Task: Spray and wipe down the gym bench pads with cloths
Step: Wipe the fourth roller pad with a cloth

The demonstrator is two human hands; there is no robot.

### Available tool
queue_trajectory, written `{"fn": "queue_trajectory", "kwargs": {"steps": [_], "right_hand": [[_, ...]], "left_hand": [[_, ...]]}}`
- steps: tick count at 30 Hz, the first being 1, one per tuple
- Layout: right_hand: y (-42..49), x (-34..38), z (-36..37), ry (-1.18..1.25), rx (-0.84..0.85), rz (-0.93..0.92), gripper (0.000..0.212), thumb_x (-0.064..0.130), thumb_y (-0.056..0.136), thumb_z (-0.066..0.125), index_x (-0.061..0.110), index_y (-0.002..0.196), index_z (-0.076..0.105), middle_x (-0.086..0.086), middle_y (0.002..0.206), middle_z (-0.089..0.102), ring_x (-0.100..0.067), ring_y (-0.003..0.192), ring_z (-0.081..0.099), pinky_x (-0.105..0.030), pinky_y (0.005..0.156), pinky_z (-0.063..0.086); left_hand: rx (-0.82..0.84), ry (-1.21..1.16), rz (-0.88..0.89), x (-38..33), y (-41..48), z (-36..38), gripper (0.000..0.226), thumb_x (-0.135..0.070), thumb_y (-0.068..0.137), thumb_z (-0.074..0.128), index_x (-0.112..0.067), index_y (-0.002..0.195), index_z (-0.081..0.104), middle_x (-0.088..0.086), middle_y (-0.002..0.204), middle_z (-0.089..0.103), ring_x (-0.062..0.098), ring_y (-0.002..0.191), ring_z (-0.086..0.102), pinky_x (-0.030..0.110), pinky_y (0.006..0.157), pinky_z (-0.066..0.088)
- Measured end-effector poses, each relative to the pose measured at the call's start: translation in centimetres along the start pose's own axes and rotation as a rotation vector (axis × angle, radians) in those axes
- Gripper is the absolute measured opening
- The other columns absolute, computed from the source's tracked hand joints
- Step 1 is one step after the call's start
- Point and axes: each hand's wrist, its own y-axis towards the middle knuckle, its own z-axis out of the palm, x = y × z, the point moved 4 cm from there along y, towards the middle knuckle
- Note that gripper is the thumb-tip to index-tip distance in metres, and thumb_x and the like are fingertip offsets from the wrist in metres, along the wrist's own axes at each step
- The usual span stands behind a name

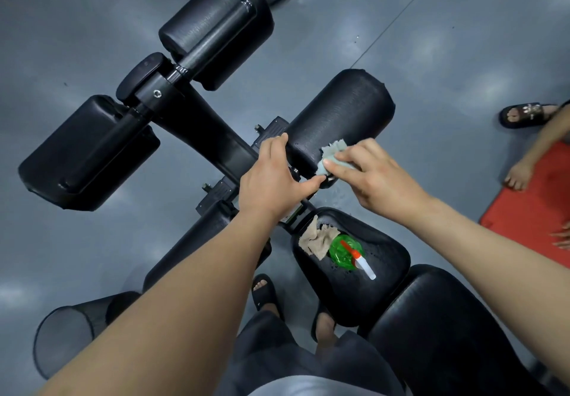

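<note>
Glossy grey floor (92, 25) is reflecting soft patches of light all around the black weight bench I am looking down on. At the centre of the frame a cylindrical roller pad (345, 112), covered in finely ribbed black vinyl, is slanting toward the upper right. My right grip (376, 176) is pinching a crumpled pale blue-grey cloth (331, 152) between thumb and curled fingers and pressing it against the near end of that roller. My left grip (271, 180) is clasping the same end from the left, with its fingers curled over the pad's rim and its thumb reaching underneath toward the cloth.

Just below both grips, the rounded seat pad (388, 272) is serving as a tabletop. A rumpled beige cloth (314, 238) is lying on its upper end, touching a translucent green spray bottle (340, 254) with an orange trigger and a white nozzle pointing lower right. Droplets are glistening on the seat's smooth vinyl.

Two blockier black pads (86, 152) are sitting at the upper left and middle left on a round dark bar. A dark mesh bin (61, 337) is showing at lower left, and a matte red mat (530, 210) is lying at the right edge.
</note>
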Motion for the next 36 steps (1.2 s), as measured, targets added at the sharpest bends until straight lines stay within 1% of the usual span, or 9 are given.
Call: {"fn": "queue_trajectory", "kwargs": {"steps": [4, 8, 13, 16, 21, 23, 27, 33, 36], "right_hand": [[1.1, 0.5, -0.1, -0.003, -0.013, 0.029, 0.051, -0.014, 0.082, 0.055, 0.007, 0.128, 0.065, -0.019, 0.109, 0.060, -0.036, 0.094, 0.051, -0.045, 0.070, 0.051], [3.9, 1.2, -0.6, -0.019, -0.019, 0.018, 0.047, 0.006, 0.088, 0.039, 0.009, 0.124, 0.070, -0.018, 0.105, 0.061, -0.038, 0.093, 0.053, -0.046, 0.074, 0.053], [6.2, 1.5, -0.7, -0.024, -0.072, 0.139, 0.044, 0.013, 0.088, 0.037, 0.011, 0.111, 0.074, -0.013, 0.099, 0.061, -0.036, 0.087, 0.051, -0.040, 0.071, 0.050], [4.4, 1.3, -0.3, 0.012, -0.113, 0.192, 0.032, 0.007, 0.093, 0.047, 0.007, 0.113, 0.072, -0.012, 0.099, 0.059, -0.033, 0.090, 0.047, -0.044, 0.071, 0.050], [2.5, 1.1, 0.4, 0.036, -0.145, 0.261, 0.031, 0.007, 0.096, 0.049, 0.008, 0.118, 0.070, -0.014, 0.103, 0.059, -0.033, 0.095, 0.046, -0.046, 0.060, 0.052], [2.4, 1.8, 0.5, 0.032, -0.124, 0.188, 0.035, 0.006, 0.093, 0.050, 0.010, 0.122, 0.070, -0.015, 0.105, 0.059, -0.033, 0.096, 0.046, -0.040, 0.065, 0.049], [4.8, 2.7, 0.4, -0.015, -0.023, 0.079, 0.036, 0.004, 0.087, 0.052, 0.009, 0.117, 0.070, -0.015, 0.102, 0.057, -0.033, 0.091, 0.046, -0.036, 0.072, 0.044], [8.3, -3.1, -2.2, -0.165, -0.090, 0.372, 0.036, 0.004, 0.085, 0.049, 0.014, 0.109, 0.074, -0.011, 0.101, 0.055, -0.038, 0.095, 0.049, -0.044, 0.083, 0.045], [7.6, -1.9, -1.5, -0.135, -0.127, 0.370, 0.034, 0.000, 0.083, 0.050, 0.008, 0.107, 0.072, -0.014, 0.097, 0.054, -0.038, 0.090, 0.048, -0.048, 0.079, 0.047]], "left_hand": [[0.001, 0.030, 0.016, 0.0, 0.0, 0.0, 0.098, -0.078, 0.073, 0.067, -0.021, 0.147, 0.035, -0.009, 0.146, 0.040, 0.015, 0.108, 0.063, 0.041, 0.084, 0.055], [-0.002, 0.048, 0.022, -0.1, 0.0, 0.0, 0.096, -0.075, 0.075, 0.068, -0.020, 0.146, 0.035, -0.009, 0.146, 0.039, 0.016, 0.106, 0.063, 0.038, 0.081, 0.052], [-0.007, 0.019, -0.001, -0.1, -0.2, -0.1, 0.100, -0.078, 0.071, 0.071, -0.023, 0.147, 0.032, -0.011, 0.146, 0.039, 0.014, 0.108, 0.062, 0.040, 0.083, 0.054], [0.004, -0.024, -0.003, -0.1, -0.3, -0.2, 0.103, -0.076, 0.069, 0.073, -0.026, 0.148, 0.029, -0.013, 0.148, 0.035, 0.012, 0.107, 0.061, 0.034, 0.082, 0.047], [0.036, 0.024, -0.037, 0.1, 0.0, 0.0, 0.119, -0.079, 0.069, 0.070, -0.021, 0.158, 0.019, -0.007, 0.161, 0.029, 0.013, 0.128, 0.055, 0.036, 0.091, 0.047], [0.046, 0.021, -0.046, 0.1, 0.1, 0.1, 0.117, -0.079, 0.069, 0.068, -0.021, 0.158, 0.019, -0.007, 0.161, 0.031, 0.014, 0.131, 0.052, 0.037, 0.094, 0.046], [0.023, -0.006, -0.037, 0.1, 0.1, 0.0, 0.108, -0.074, 0.068, 0.068, -0.021, 0.153, 0.027, -0.007, 0.151, 0.038, 0.017, 0.116, 0.061, 0.040, 0.088, 0.051], [0.011, -0.001, -0.018, 0.1, 0.0, 0.0, 0.111, -0.079, 0.066, 0.072, -0.021, 0.150, 0.030, -0.010, 0.149, 0.037, 0.013, 0.117, 0.059, 0.039, 0.089, 0.048], [0.018, 0.008, -0.022, 0.1, 0.0, 0.0, 0.110, -0.080, 0.067, 0.072, -0.021, 0.150, 0.029, -0.010, 0.150, 0.035, 0.013, 0.116, 0.059, 0.037, 0.087, 0.048]]}}
